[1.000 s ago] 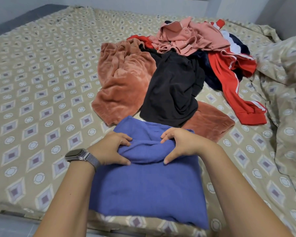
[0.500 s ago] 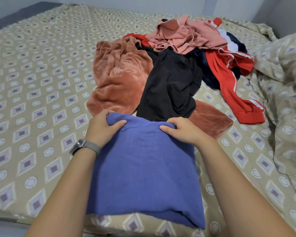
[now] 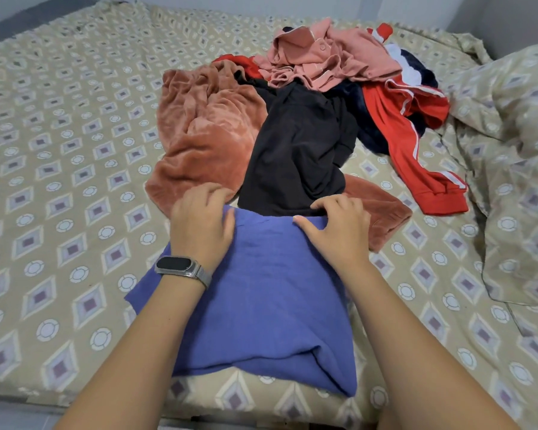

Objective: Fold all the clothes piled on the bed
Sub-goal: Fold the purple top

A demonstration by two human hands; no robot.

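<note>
Far edge of the blue garment was hidden under the left hand and right hand; fingertips blurred, so grip vs flat press was unclear. Navy garment and rust fleece were mostly buried in the pile. Both forearms and the duvet were cut off by the frame edges.

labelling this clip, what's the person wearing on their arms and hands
Both forearms are bare, with no sleeves in view. The left hand has a smart band at the wrist: a dark oblong screen in a clear case on a silver mesh strap. The right hand wears nothing; no rings or gloves show on either.
</note>
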